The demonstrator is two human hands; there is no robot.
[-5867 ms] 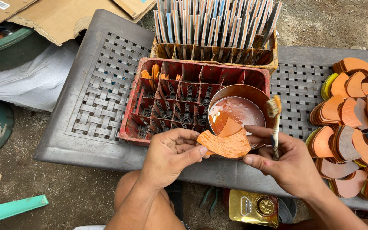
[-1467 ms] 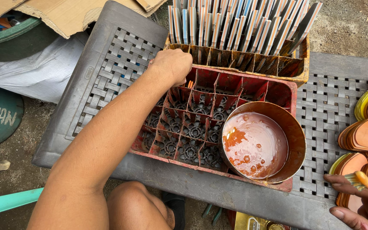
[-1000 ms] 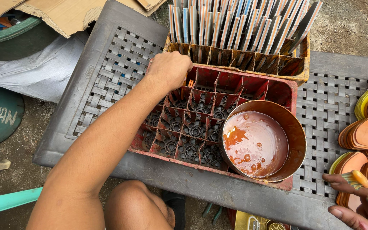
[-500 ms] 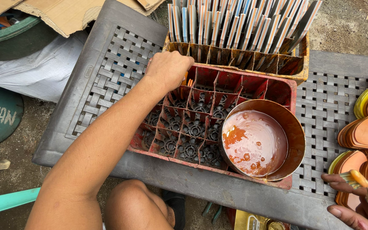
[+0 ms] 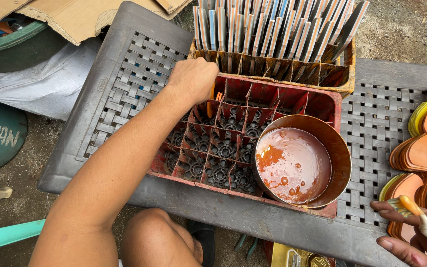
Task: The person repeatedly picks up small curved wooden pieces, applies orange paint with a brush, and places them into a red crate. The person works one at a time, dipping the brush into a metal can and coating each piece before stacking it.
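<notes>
Left hand (image 5: 192, 79): extended over the far left corner of the red crate (image 5: 322, 106), its grip closed on an orange piece (image 5: 210, 101) that stands on edge in a compartment just beneath the knuckles. A second orange piece shows in the next cell, right of the grip. Standing them on edge between the dividers apparently keeps wet faces from touching.

Right hand (image 5: 413, 237): at the near right edge of the view, its grip closed around a brush (image 5: 418, 217) with an orange-loaded tip, held level and clear of the tabletop (image 5: 376, 123), seemingly to keep paint off it.

A metal bowl (image 5: 300, 160) of orange paint sits tilted in the crate's near right corner, between the two grips. Beyond the left grip, a yellowish crate (image 5: 342, 74) holds many flat pieces on edge. Stacked orange pieces (image 5: 421, 148) lie just beyond the right grip.
</notes>
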